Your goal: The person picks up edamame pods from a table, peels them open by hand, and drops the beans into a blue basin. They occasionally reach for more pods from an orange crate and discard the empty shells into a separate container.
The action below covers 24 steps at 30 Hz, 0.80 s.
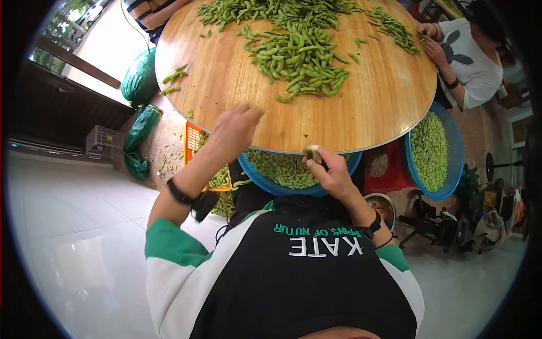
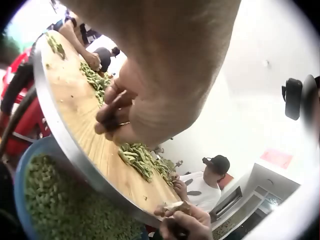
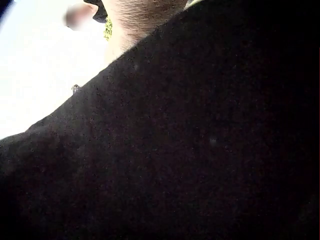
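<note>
In the head view my left hand (image 1: pixel 232 131) is blurred over the near left part of the round wooden table (image 1: pixel 220 73). The left wrist view shows its fingers (image 2: pixel 112 116) loosely bent, with no object visible between them. My right hand (image 1: pixel 334 174) is at the near table edge, fingers curled, pinching a small pale and brown piece (image 1: pixel 312 151). Below it, a blue tub (image 1: pixel 244 165) holds shelled green beans (image 1: pixel 285 169). A heap of green bean pods (image 1: pixel 299 53) lies on the table beyond both hands. Dark cloth (image 3: pixel 165 145) fills most of the right wrist view.
An orange crate (image 1: pixel 189 144) with pods stands under the table's left side. Another blue tub (image 1: pixel 458 164) of beans is at right. A person in a white shirt (image 1: pixel 477 62) handles pods across the table. Green sacks (image 1: pixel 139 79) lie on the floor at left.
</note>
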Available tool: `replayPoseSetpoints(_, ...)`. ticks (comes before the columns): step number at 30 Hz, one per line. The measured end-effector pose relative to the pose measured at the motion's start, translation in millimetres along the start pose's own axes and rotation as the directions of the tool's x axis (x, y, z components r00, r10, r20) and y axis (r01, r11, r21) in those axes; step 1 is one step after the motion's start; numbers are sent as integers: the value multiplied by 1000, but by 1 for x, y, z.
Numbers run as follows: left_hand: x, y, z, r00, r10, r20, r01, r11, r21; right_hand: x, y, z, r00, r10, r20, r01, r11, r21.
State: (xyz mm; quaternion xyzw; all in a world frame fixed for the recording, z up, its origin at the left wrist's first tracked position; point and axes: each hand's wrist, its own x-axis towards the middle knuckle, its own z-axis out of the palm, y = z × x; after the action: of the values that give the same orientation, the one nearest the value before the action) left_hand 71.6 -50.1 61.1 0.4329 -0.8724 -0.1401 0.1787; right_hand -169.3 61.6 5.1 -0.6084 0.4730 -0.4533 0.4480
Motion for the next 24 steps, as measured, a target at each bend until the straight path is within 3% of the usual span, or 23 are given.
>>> replayPoseSetpoints(1, 18, -2, 14, 994, 48, -99, -51, 999, -21, 0, -2, 1, 1000, -1, -3, 1, 1000, -2)
replayPoseSetpoints(2, 35, -5, 27, 975, 95, -200, -105, 994, -38, 0, -5, 0, 996, 88, 28, -91, 990, 106)
replayPoseSetpoints(3, 49, -12, 41, 974, 102, -204, -113, 993, -42, 0, -7, -3, 983, 173, 67, -184, 961, 206)
replayPoseSetpoints(5, 66, -21, 64, 947, 188, -262, -156, 978, 137, -3, 2, -9, 971, 215, 110, -237, 931, 278)
replayPoseSetpoints(7, 66, -21, 67, 950, 164, -265, -151, 986, 68, 0, 1, -9, 956, 249, 155, -290, 889, 355)
replayPoseSetpoints(9, 60, -13, 66, 956, 146, -253, -152, 988, -4, 1, -5, -6, 965, 256, 51, -244, 818, 521)
replayPoseSetpoints(10, 51, 1, 58, 991, -1, -132, -43, 943, -329, 4, -4, -5, 964, 262, 39, -242, 815, 527)
replayPoseSetpoints(11, 42, 14, 51, 994, -106, 39, 108, 792, -601, 6, -2, -5, 969, 242, 39, -225, 818, 529)
replayPoseSetpoints(12, 35, 25, 48, 994, -96, 56, 110, 790, -603, 7, -1, -5, 974, 224, 38, -210, 821, 532)
replayPoseSetpoints(14, 26, 42, 44, 954, -127, 273, 301, 417, -858, 11, -5, -1, 974, 221, 57, -211, 774, 598)
replayPoseSetpoints(15, 24, 43, 46, 954, -119, 276, 301, 416, -858, 13, -8, -1, 976, 200, 90, -209, 729, 652)
replayPoseSetpoints(17, 21, 43, 51, 907, -108, 408, 422, 208, -882, 13, -12, -3, 973, 196, 119, -225, 716, 661)
replayPoseSetpoints(20, 19, 43, 58, 898, -94, 429, 437, 84, -896, 10, -11, -3, 973, 181, 140, -228, 704, 672)
replayPoseSetpoints(24, 16, 45, 61, 913, -96, 395, 406, 146, -902, 6, -6, -2, 969, 183, 166, -246, 664, 706)
